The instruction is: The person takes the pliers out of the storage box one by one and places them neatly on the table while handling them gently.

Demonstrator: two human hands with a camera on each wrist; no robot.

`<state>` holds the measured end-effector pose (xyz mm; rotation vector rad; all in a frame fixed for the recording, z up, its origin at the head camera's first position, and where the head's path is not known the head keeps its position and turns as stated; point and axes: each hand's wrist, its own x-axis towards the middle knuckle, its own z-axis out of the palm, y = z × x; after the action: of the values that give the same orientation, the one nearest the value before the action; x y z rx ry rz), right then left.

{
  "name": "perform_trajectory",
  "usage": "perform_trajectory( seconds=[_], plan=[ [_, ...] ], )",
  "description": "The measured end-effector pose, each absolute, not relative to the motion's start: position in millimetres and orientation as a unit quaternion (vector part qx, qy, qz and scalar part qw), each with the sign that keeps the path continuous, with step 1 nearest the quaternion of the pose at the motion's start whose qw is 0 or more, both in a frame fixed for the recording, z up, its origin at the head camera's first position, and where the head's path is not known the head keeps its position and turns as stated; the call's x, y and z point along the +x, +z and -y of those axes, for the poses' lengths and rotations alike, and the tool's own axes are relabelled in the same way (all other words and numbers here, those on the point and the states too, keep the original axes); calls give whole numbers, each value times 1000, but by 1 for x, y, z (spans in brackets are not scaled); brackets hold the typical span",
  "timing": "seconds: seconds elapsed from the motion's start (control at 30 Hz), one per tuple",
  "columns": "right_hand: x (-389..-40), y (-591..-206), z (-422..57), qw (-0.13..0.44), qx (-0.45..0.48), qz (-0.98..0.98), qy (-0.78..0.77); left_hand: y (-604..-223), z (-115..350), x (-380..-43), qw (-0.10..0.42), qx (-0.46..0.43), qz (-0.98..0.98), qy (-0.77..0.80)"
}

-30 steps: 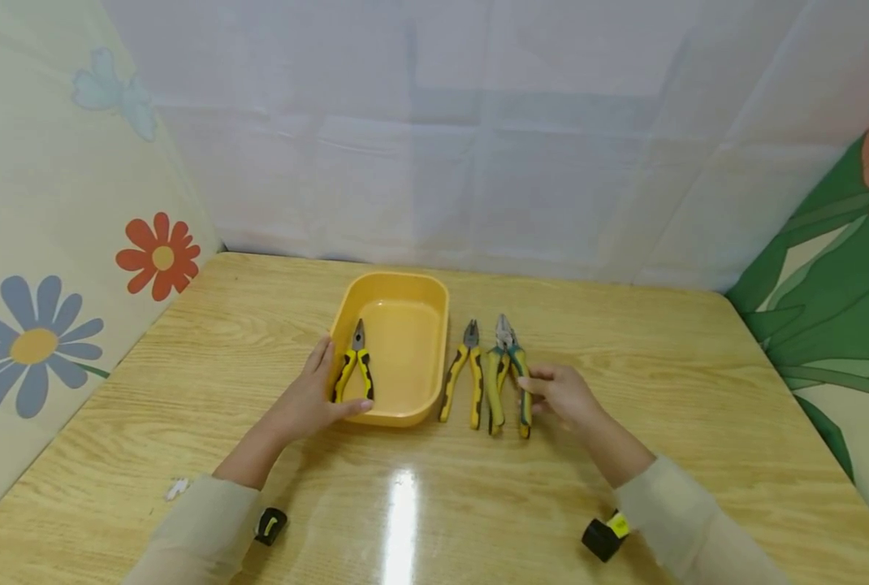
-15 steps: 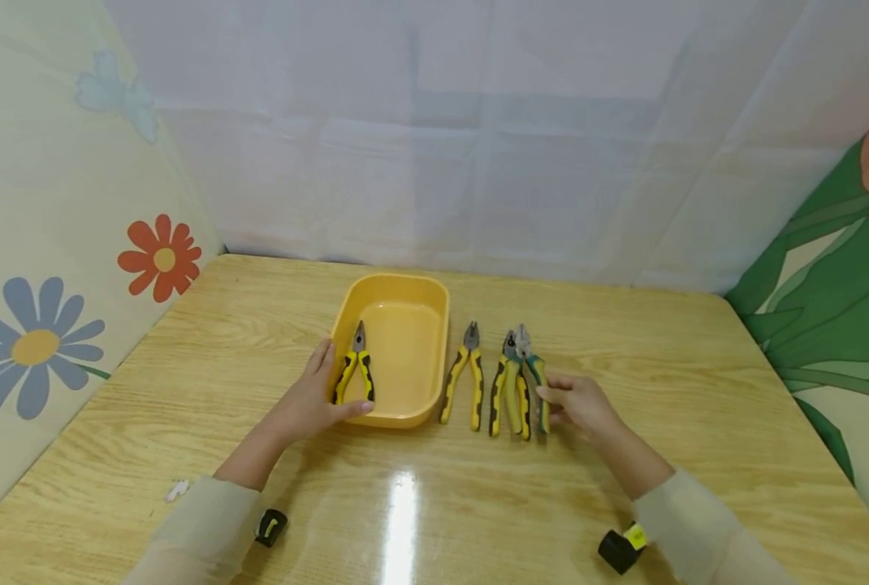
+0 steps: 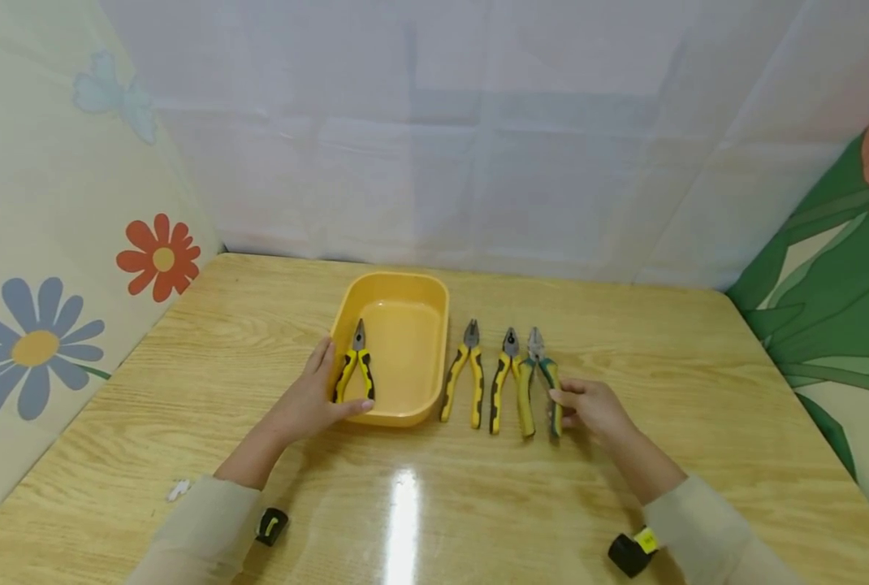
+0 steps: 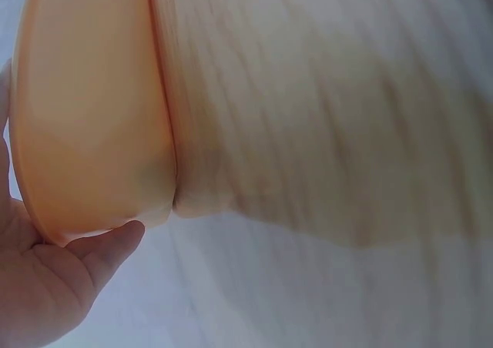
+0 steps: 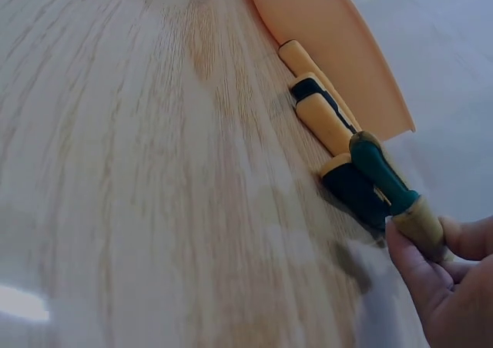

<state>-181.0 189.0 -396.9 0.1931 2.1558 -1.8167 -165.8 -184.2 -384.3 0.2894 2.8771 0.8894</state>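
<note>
A yellow plastic tub [image 3: 412,421] stands on the table, with yellow-and-black long-nose pliers [image 3: 361,361] lying inside along its left side. My left hand [image 3: 310,400] grips the tub's near left corner, thumb over the rim and fingers along the outer wall. To the right of the tub, two yellow-and-black pliers [image 3: 469,357] [image 3: 506,370] lie side by side. Beside them are green-and-yellow combination pliers [image 3: 547,374], handles spread. My right hand [image 3: 594,410] pinches their right handle, as the right wrist view also shows; one handle [image 5: 381,171] appears green there.
Two small black objects with yellow parts [image 3: 271,526] [image 3: 633,552] are near the forearms; wrist cameras, by their position. A white scrap [image 3: 179,489] lies near the left sleeve. A white sheet [image 3: 537,179] hangs behind the wooden table [image 3: 478,512], and floral panels flank it.
My right hand has moved the green-and-yellow pliers to the right, off the pliers they overlapped, so they now lie beside them. My left hand and the tub have stayed in place.
</note>
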Motion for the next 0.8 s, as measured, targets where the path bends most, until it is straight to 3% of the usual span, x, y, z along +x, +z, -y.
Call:
perform_trajectory(
  seconds=[0.8],
  plan=[
    [-183,-404,-205,153,86,-754,-633,-383,184,-166,59,95,-948,298]
  ],
)
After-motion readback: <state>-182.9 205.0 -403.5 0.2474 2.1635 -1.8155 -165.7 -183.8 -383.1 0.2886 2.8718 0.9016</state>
